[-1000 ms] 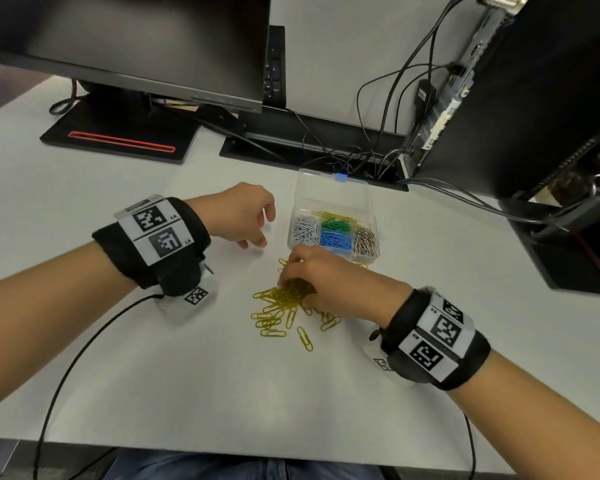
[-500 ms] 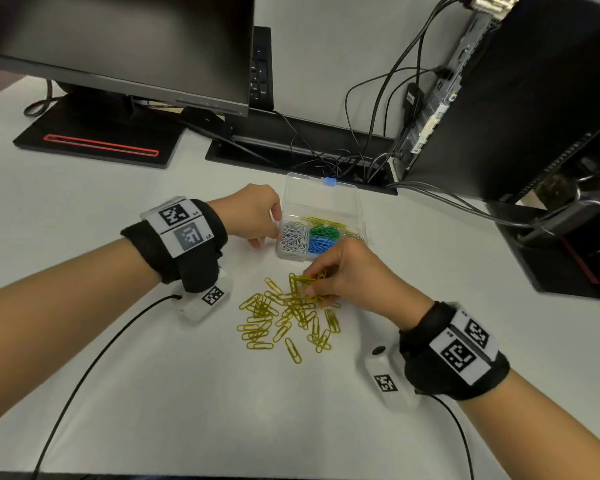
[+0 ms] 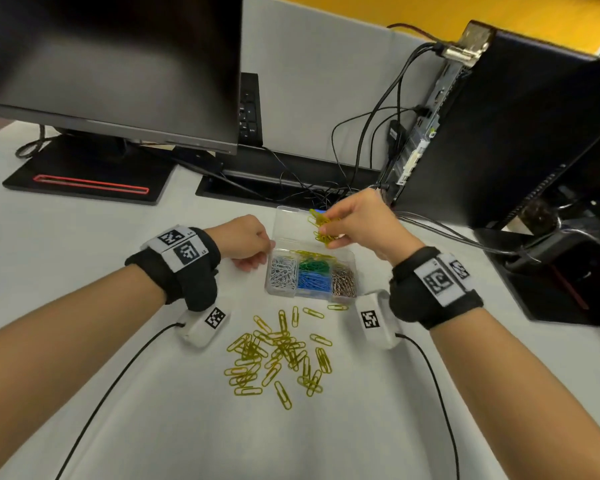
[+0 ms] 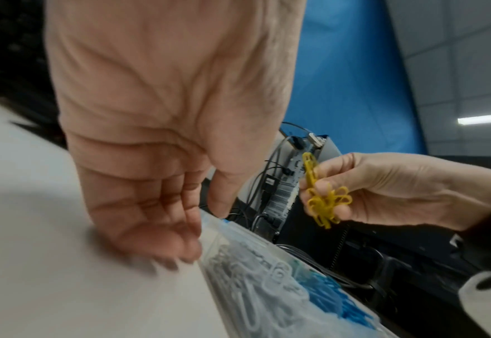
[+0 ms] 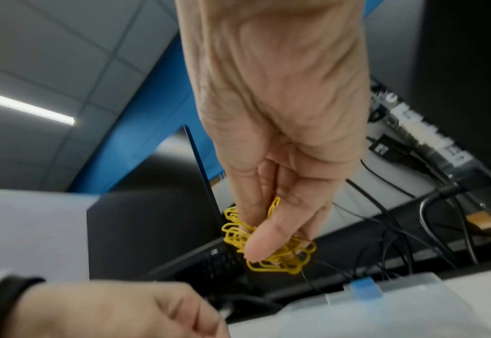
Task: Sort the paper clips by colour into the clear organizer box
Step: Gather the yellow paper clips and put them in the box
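Paper clips, yellow ones (image 3: pixel 278 358), lie scattered on the white table (image 3: pixel 153 427) in front of you, between your two forearms and just on your side of the clear organizer box (image 3: pixel 312 275).

On the left, your left hand (image 3: pixel 245 239) sits at the box's left wall, knuckles up. From your left wrist camera the fingers (image 4: pixel 151 224) are bent down with their tips on the table beside the box wall, and the thumb reaches down to the box's rim. Nothing is held in that hand; I can't tell for sure whether the fingers press the wall or only sit against it.

In the middle, the box stands with its lid (image 3: pixel 291 223) thrown back away from you. The left compartment holds silver clips (image 3: pixel 283 273), the centre has green clips (image 3: pixel 314 265) behind blue clips (image 3: pixel 314 282), the right compartment holds copper-coloured clips (image 3: pixel 343 280), and a few yellow clips (image 3: pixel 312 253) lie in the back strip.

To the right, your right hand (image 3: pixel 361 223) is raised above the open lid and the back of the box, clear of both. Its thumb and fingertips are drawn together, pinching a tangled bunch of yellow clips (image 5: pixel 270 247), which sticks out on both sides of the thumb.
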Available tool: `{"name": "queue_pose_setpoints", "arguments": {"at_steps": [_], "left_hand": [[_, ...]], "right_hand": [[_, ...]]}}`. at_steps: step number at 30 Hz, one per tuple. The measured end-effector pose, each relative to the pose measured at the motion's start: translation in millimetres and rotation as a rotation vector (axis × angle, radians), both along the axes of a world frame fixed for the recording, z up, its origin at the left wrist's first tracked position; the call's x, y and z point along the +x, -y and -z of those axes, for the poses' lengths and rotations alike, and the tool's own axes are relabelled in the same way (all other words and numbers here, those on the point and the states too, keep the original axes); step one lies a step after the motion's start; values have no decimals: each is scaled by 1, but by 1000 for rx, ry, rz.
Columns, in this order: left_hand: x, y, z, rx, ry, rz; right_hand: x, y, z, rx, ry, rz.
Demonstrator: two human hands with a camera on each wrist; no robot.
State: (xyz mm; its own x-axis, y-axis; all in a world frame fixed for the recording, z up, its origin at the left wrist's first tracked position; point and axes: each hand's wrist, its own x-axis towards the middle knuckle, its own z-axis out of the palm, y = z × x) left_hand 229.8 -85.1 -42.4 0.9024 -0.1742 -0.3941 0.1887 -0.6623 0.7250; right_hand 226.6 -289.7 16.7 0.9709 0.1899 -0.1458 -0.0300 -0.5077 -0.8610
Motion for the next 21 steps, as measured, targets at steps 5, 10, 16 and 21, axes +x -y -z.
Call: {"name": "queue_pose_setpoints", "arguments": {"at_steps": [5,10,16,21], "left_hand": [[5,-1,4,25,-29,2],[8,-2,8,35,-22,13],[8,-2,8,11,-29,5],[9,-3,10,9,-28,7]], "right_hand": [[20,-25,24,-106,-18,44],[25,-28,33,-181,-9,36],[24,-16,37,-188,30,7],[22,-5,36,-220,31,9]]}}
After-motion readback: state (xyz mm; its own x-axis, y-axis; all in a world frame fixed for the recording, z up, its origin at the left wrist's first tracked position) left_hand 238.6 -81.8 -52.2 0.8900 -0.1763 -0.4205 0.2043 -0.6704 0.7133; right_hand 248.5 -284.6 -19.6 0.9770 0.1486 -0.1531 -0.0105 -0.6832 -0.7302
